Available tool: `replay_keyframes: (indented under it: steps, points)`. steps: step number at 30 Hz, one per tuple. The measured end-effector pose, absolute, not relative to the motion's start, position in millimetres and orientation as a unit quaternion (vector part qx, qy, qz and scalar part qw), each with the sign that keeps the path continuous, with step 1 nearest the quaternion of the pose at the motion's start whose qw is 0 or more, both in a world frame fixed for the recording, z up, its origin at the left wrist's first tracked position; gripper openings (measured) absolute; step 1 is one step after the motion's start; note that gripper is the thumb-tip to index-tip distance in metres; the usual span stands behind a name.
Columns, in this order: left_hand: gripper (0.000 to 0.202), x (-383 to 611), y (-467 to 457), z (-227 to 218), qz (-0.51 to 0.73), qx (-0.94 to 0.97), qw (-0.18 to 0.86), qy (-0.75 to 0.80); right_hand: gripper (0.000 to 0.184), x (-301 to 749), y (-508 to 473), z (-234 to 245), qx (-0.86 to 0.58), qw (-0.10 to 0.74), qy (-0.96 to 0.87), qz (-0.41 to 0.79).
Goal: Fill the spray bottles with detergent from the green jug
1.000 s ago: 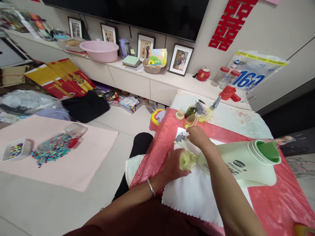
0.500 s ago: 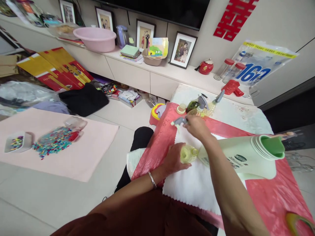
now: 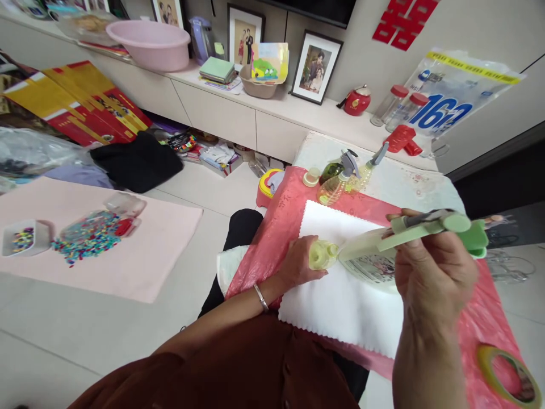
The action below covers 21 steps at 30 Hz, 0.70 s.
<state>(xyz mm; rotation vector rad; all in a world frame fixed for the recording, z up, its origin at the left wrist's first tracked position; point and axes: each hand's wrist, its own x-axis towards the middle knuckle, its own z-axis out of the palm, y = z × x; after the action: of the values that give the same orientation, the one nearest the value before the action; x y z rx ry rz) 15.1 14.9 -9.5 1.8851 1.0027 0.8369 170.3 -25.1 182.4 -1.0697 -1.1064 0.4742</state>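
My left hand [image 3: 300, 264] is closed around a small yellow-green bottle [image 3: 320, 255] that stands on a white cloth [image 3: 340, 309]. My right hand [image 3: 432, 275] is raised close to the camera, its fingers closed on a grey-and-green trigger sprayer head [image 3: 426, 224]. Behind that hand a large pale green jug [image 3: 370, 255] lies on its side on the cloth, its narrow end next to the small bottle and its green cap [image 3: 479, 241] to the right. The hand hides the jug's middle.
A red plastic sheet [image 3: 489, 335] covers the low table. Spray bottles [image 3: 336, 184] and a small cap [image 3: 311, 176] lie at its far end, a tape roll [image 3: 506, 375] at the near right. On the floor to the left: a pink mat [image 3: 128, 267] with coloured beads [image 3: 85, 236], a black bag [image 3: 136, 162].
My right hand picked up the sprayer head from the cloth's far edge and lifted it toward the camera, in front of the jug. My left hand stayed on the small bottle.
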Motion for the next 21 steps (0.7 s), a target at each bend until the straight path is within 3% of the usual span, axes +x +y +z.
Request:
replay_keyframes:
  steps: [13, 21]
  points:
    - [0.096, 16.3, 14.8, -9.8, 0.324, 0.748, 0.405, 0.413, 0.03, 173.0, -39.8, 96.7, -0.551, 0.578, -0.528, 0.29]
    - [0.096, 16.2, 15.6, -0.2, 0.309, 0.735, 0.429, 0.425, 0.024, 166.9, -40.4, 73.0, -0.569, 0.549, -0.54, 0.288]
